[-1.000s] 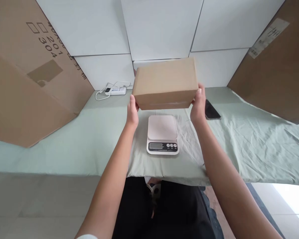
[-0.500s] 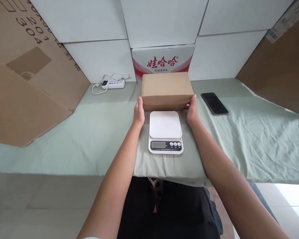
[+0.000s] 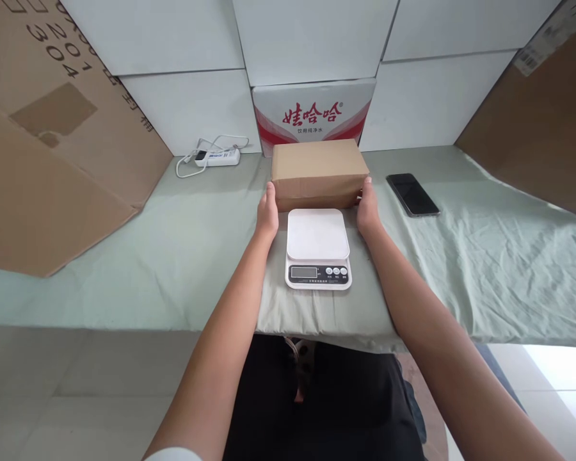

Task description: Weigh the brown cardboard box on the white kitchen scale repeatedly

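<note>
A brown cardboard box (image 3: 319, 160) sits at the back of the cloth-covered table, gripped from both sides. At its left front corner is my left hand (image 3: 268, 211), thumb up along the edge and the other fingers hidden behind the side. My right hand (image 3: 367, 208) presses the right front corner, its fingers partly tucked beneath the box's side. Between my forearms, just in front of the box, lies a white kitchen scale (image 3: 318, 248) with a blank-looking display and several round buttons.
A black smartphone (image 3: 413, 194) lies to the right. Back left, a white power strip (image 3: 217, 157) has a coiled cable. Behind the brown box stands a white and red carton (image 3: 312, 115). Large cardboard sheets (image 3: 67, 179) flank the green tablecloth (image 3: 182, 256).
The brown box has shifted very slightly, its right end turning a little, with both hands staying on it. The whole view has tilted down slightly.
</note>
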The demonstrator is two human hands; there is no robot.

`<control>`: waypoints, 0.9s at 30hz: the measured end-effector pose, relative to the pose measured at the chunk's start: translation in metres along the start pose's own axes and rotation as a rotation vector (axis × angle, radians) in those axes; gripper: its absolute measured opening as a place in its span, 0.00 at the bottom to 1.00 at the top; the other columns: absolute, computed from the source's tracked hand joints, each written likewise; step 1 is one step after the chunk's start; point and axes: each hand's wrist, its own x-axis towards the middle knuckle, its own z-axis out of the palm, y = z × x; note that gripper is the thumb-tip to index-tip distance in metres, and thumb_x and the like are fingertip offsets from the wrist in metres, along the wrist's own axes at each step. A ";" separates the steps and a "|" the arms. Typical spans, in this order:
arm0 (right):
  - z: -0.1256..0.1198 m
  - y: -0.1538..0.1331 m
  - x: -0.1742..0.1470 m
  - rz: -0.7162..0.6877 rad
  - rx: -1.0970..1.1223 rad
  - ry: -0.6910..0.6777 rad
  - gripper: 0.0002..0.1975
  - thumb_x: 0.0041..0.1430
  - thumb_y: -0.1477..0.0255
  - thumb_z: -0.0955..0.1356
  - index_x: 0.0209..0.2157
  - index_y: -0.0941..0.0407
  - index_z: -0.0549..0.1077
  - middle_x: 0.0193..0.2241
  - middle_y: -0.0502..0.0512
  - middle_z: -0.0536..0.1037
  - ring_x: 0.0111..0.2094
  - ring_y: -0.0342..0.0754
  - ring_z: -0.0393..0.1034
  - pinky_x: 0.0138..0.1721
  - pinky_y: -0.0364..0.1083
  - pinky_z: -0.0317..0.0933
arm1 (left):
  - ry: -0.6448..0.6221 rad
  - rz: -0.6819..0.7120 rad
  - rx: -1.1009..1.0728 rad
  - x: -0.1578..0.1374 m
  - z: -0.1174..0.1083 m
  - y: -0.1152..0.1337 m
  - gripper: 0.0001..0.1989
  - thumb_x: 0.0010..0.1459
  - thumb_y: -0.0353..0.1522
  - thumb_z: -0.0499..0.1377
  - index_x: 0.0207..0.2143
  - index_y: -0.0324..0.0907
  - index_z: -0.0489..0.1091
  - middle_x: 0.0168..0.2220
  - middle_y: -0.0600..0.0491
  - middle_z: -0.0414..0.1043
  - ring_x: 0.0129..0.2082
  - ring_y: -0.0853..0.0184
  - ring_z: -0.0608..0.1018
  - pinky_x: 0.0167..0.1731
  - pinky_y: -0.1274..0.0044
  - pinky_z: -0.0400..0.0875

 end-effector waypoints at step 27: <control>-0.006 -0.018 0.002 0.064 -0.053 0.105 0.17 0.79 0.56 0.67 0.35 0.51 0.73 0.27 0.46 0.71 0.27 0.43 0.68 0.25 0.40 0.63 | 0.190 -0.039 0.062 -0.001 -0.008 0.028 0.42 0.79 0.58 0.42 0.78 0.41 0.67 0.82 0.42 0.64 0.85 0.59 0.63 0.83 0.67 0.60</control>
